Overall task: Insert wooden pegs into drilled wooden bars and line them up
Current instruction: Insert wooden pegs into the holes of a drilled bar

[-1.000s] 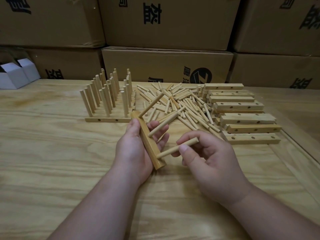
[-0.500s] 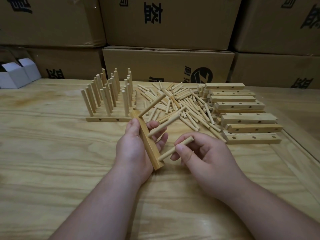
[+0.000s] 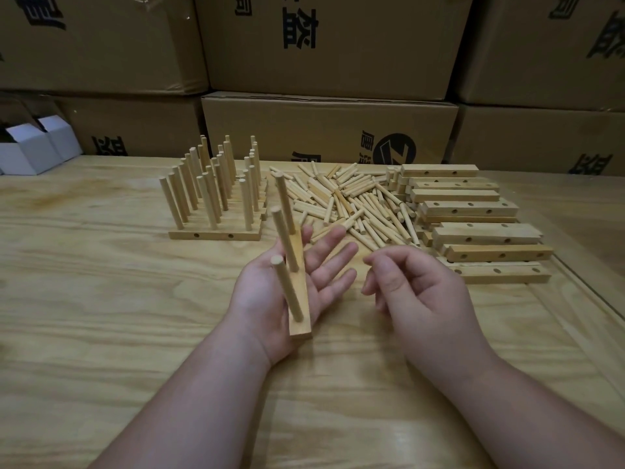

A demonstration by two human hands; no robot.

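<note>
1. We see cardboard boxes [image 3: 329, 130] stacked behind the table [image 3: 101, 299].
2. On the table's far side, finished pegged bars [image 3: 216, 211] stand at left, loose pegs [image 3: 351, 204] lie in the middle, and drilled blank bars [image 3: 473, 228] are piled at right.
3. Our left hand [image 3: 280, 292] lies palm up with fingers straight, carrying a bar [image 3: 299, 299] across the palm.
4. Three pegs [image 3: 284, 245] stand up from that bar.
5. Our right hand [image 3: 419, 296] hovers just beside it, fingers loosely curled, holding nothing.

Upside-down black Chinese characters on the stacked cardboard boxes [image 3: 324, 45], round black Z-like logo [image 3: 394, 151] on the middle box
</note>
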